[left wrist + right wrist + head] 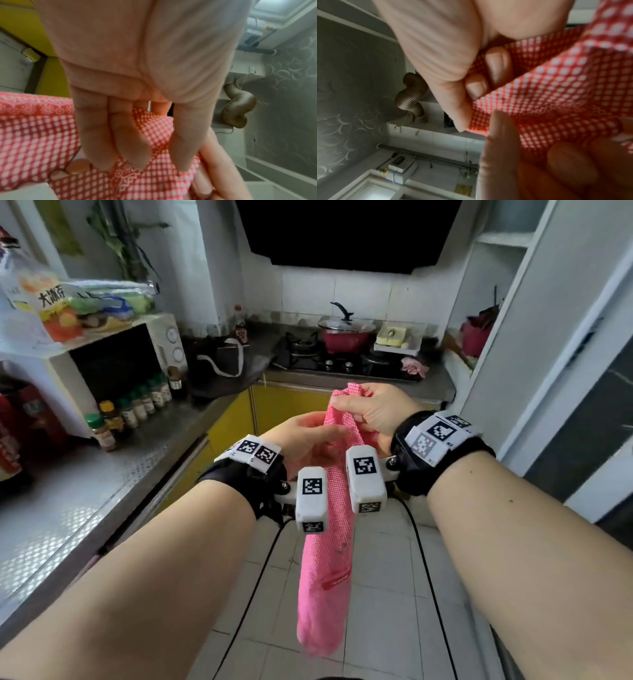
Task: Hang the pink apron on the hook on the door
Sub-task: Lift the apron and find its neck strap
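The pink checked apron (325, 570) is bunched into a long roll and hangs between my wrists toward the floor. My right hand (373, 412) grips its top end, with curled fingers (498, 67) and thumb pinching the cloth (565, 88). Just left of it, my left hand (308, 440) reaches in. Its straight fingers (120, 142) lie against the fabric (42, 135) just below the right hand's grip. No hook shows in any view.
A steel counter (102, 501) with a microwave (113, 364) and spice bottles runs along the left. Ahead, over yellow cabinets (284, 409), is a gas stove with a red pot (346, 337). A white frame with a dark panel (579, 419) stands at right. The floor below is tiled.
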